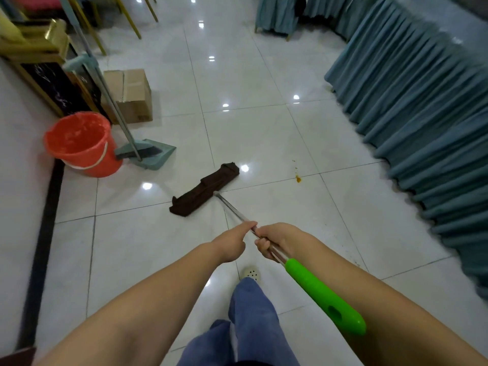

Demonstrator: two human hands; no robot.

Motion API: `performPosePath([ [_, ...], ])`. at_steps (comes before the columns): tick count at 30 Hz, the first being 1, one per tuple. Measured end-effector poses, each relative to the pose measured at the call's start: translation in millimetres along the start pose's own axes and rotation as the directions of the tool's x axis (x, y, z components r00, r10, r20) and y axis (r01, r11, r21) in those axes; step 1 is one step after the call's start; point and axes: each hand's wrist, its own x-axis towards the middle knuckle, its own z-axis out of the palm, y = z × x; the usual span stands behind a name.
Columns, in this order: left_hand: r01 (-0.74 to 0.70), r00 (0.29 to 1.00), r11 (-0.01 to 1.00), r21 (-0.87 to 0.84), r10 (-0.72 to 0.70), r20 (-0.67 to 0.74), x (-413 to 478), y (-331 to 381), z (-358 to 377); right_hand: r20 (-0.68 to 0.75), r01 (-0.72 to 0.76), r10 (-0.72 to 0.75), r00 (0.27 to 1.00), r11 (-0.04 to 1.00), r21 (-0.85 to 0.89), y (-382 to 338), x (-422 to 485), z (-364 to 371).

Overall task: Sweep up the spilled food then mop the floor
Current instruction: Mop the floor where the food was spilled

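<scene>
Both of my hands grip the metal pole of a flat mop (pixel 232 207). My left hand (pixel 233 241) holds it further down the shaft, and my right hand (pixel 274 243) is just above the green handle end (pixel 324 297). The mop's dark brown cloth head (pixel 204 188) lies flat on the white tiled floor ahead of me. To the right of the mop head, a small orange food stain (pixel 298 179) with a few specks above it marks the tile. A teal broom and dustpan (pixel 148 153) stand to the left of the mop head.
An orange bucket (pixel 79 143) sits by the left wall, next to the dustpan. A cardboard box (pixel 129 95) and a gold-framed stand (pixel 42 64) lie behind it. Teal-skirted tables (pixel 422 101) line the right side. Chair legs (pixel 132 19) stand at the back.
</scene>
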Motion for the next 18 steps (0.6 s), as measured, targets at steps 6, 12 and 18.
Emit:
performPosePath([
  [6,-0.048,0.997,0.999,-0.012,0.048,0.060,-5,18,29,-0.120,0.024,-0.036,0.992,0.994,-0.105,18,-8,-21],
  [12,-0.058,0.995,0.997,-0.053,0.062,0.074,11,37,43,-0.155,0.018,-0.033,0.987,0.995,-0.096,12,0,-41],
  [18,-0.078,0.992,0.995,-0.059,0.084,0.093,56,72,44,-0.164,0.020,-0.028,0.986,0.998,-0.051,-21,10,-82],
])
